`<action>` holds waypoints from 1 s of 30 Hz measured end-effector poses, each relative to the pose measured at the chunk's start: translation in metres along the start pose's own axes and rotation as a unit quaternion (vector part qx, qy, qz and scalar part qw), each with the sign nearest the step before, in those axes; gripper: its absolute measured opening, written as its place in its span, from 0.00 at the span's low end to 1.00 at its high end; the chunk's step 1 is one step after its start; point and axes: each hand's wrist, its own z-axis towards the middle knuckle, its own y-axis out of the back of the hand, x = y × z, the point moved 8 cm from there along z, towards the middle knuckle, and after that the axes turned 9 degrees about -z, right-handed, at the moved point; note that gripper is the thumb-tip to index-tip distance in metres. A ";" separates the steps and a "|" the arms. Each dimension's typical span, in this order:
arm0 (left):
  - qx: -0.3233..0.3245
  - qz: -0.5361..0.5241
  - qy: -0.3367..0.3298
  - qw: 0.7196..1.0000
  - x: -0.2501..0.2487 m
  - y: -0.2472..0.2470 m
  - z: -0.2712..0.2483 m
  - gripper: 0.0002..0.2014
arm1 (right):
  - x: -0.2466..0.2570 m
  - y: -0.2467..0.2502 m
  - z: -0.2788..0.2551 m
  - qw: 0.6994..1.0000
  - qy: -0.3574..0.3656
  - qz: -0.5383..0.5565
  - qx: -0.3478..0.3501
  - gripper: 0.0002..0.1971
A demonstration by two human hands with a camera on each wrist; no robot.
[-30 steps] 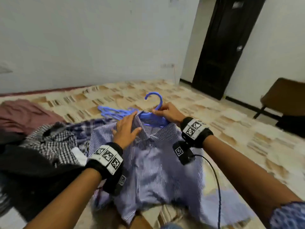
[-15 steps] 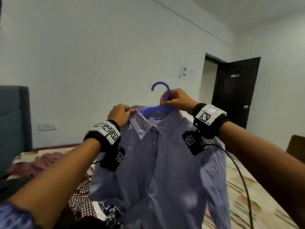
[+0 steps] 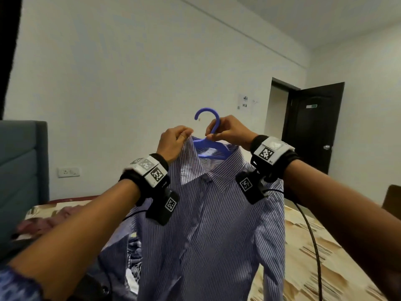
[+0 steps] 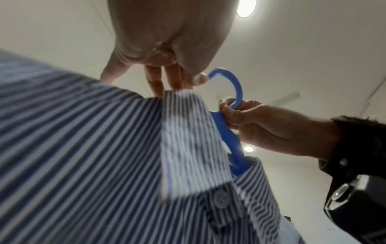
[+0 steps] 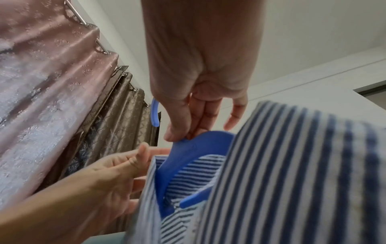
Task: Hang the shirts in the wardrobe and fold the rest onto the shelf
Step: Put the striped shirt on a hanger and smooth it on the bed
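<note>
A blue-and-white striped shirt (image 3: pixel 212 224) hangs on a blue plastic hanger (image 3: pixel 208 146), lifted in front of me above the bed. My right hand (image 3: pixel 225 133) grips the hanger at the base of its hook (image 4: pixel 234 85). My left hand (image 3: pixel 173 142) pinches the shirt's collar at its left side (image 4: pixel 183 132). In the right wrist view the hanger (image 5: pixel 188 156) sits inside the collar with the shirt (image 5: pixel 292 181) draped over it. The shirt's lower part drops out of view.
More clothes (image 3: pixel 43 224) lie heaped on the patterned bed (image 3: pixel 303 246) at lower left. A grey headboard (image 3: pixel 19 181) stands at left, a dark open door (image 3: pixel 312 127) at right, curtains (image 5: pixel 62 99) behind. A cable (image 3: pixel 312 235) trails from my right wrist.
The shirt and hanger went from lying on the bed to being held up in the air. My left hand shifted from pressing the collar flat to pinching it.
</note>
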 end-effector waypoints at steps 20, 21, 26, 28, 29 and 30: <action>-0.114 0.202 0.041 0.972 0.016 0.060 -0.002 0.07 | -0.116 0.063 -0.054 0.963 -0.081 -0.230 -0.115 0.10; -0.147 0.215 0.021 0.965 -0.002 0.064 0.002 0.08 | -0.097 0.085 -0.054 0.944 -0.044 -0.249 -0.210 0.11; -0.127 0.242 0.049 0.961 0.008 0.075 0.009 0.16 | -0.067 0.117 -0.072 0.874 0.018 -0.372 -0.313 0.11; -0.054 0.292 0.116 0.948 0.039 0.067 -0.015 0.09 | -0.103 0.079 -0.079 0.923 -0.078 -0.371 -0.062 0.09; -0.038 0.308 0.118 0.943 0.046 0.061 -0.028 0.07 | -0.118 0.064 -0.090 0.924 -0.117 -0.364 0.019 0.09; -0.038 0.303 0.102 0.947 0.048 0.056 -0.035 0.06 | -0.125 0.058 -0.100 0.925 -0.135 -0.354 0.033 0.08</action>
